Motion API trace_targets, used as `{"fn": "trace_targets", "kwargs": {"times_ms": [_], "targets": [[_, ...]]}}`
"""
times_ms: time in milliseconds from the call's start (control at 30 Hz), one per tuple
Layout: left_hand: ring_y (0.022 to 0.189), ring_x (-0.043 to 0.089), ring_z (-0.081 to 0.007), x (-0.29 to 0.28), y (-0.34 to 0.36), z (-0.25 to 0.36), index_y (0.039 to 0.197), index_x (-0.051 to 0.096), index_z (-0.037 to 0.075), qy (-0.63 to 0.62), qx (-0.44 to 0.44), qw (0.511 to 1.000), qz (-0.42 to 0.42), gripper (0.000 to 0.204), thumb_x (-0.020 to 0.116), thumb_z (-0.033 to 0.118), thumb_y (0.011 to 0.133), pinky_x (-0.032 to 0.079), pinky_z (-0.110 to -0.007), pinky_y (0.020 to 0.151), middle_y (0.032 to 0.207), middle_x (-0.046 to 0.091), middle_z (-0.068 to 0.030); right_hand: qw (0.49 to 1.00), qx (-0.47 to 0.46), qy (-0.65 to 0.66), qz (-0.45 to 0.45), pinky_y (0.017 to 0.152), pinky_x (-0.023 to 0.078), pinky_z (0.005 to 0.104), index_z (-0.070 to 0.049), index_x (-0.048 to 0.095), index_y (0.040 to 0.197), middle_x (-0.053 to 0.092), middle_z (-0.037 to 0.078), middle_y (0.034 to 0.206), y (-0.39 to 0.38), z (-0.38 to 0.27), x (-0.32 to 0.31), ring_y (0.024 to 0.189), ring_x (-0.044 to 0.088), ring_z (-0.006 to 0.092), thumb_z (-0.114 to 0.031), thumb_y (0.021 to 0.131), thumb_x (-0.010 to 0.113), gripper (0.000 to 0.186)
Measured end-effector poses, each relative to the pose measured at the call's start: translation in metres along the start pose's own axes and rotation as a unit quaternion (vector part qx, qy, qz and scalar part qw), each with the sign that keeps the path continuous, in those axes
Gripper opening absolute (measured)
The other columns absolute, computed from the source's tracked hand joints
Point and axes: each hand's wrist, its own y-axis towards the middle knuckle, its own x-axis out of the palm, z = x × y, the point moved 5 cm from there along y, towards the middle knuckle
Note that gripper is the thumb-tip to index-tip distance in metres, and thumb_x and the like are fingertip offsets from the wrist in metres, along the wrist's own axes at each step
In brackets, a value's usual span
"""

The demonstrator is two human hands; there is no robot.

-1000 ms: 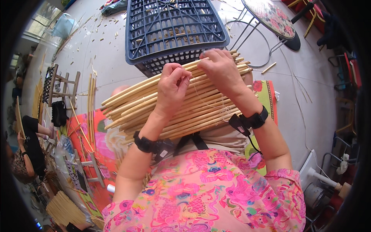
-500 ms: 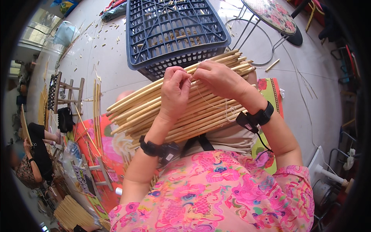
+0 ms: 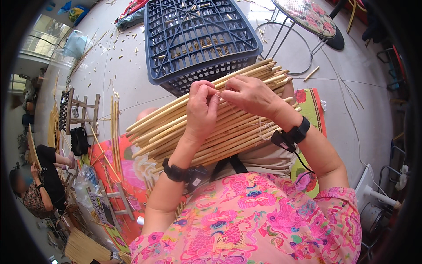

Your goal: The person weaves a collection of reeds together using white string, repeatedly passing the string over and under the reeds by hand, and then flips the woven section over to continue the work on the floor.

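A bundle of slim, pale wooden sticks (image 3: 176, 136) lies slantwise across my lap. Above its middle, my left hand (image 3: 202, 110) is closed, thumb and fingers pinched at the tips. My right hand (image 3: 254, 96) pinches just beside it, the fingertips of both hands nearly touching. Between them runs a thin white thread (image 3: 265, 127), which trails over the sticks to a loose tangle below my right hand. The exact point where the thread sits in the fingers is hard to see.
Beyond the sticks stands a dark blue plastic crate (image 3: 206, 65) holding short stick pieces. A round flowered stool (image 3: 307, 15) is at the far right. On the left are wooden frames (image 3: 83, 108) and a seated person (image 3: 39, 187) holding a board. Stick offcuts litter the floor.
My hands stay pinched together over the bundle, with only small finger shifts. The whole view has moved slightly, so the crate and sticks appear a little lower and further right.
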Motion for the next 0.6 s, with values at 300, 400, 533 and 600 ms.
{"fn": "trace_targets", "kwargs": {"times_ms": [300, 400, 533, 600], "targets": [[0.078, 0.052, -0.0111, -0.003, -0.001, -0.004, 0.087, 0.053, -0.001, -0.090, -0.013, 0.995, -0.028, 0.003, 0.056, -0.003, 0.087, 0.046, -0.023, 0.066, 0.103, 0.049, -0.0075, 0.997, 0.008, -0.023, 0.067, 0.067, 0.053, 0.0329, -0.006, 0.052, 0.079, 0.057, 0.005, 0.085, 0.000, -0.006, -0.006, 0.081, 0.062, 0.0226, -0.008, 0.072, 0.064, 0.014], [0.077, 0.052, -0.0116, -0.004, 0.000, -0.005, 0.087, 0.053, -0.001, -0.077, -0.019, 0.997, -0.022, 0.003, 0.055, -0.003, 0.087, 0.047, -0.024, 0.066, 0.102, 0.050, -0.0083, 0.999, 0.022, -0.004, 0.038, 0.072, 0.054, 0.0326, -0.010, 0.061, 0.096, 0.061, 0.004, 0.096, -0.005, -0.003, -0.002, 0.089, 0.063, 0.0232, -0.008, 0.075, 0.062, 0.022], [0.085, 0.053, -0.0152, -0.002, 0.001, -0.006, 0.087, 0.054, -0.001, -0.041, -0.048, 0.998, -0.012, 0.004, 0.056, 0.003, 0.089, 0.045, -0.026, 0.076, 0.103, 0.052, -0.0095, 0.997, 0.011, -0.008, 0.079, 0.071, 0.054, 0.0321, -0.007, 0.057, 0.089, 0.063, 0.005, 0.098, -0.012, -0.013, -0.011, 0.090, 0.063, 0.0227, -0.006, 0.076, 0.061, 0.013], [0.073, 0.056, -0.0117, -0.001, 0.001, -0.008, 0.089, 0.051, -0.001, -0.085, -0.073, 0.993, 0.021, 0.002, 0.051, -0.003, 0.090, 0.048, -0.023, 0.065, 0.100, 0.055, -0.0104, 0.996, 0.019, 0.002, 0.088, 0.071, 0.054, 0.0313, -0.006, 0.056, 0.087, 0.063, 0.005, 0.098, -0.017, -0.024, -0.016, 0.090, 0.063, 0.0212, -0.005, 0.079, 0.061, 0.009]]}}
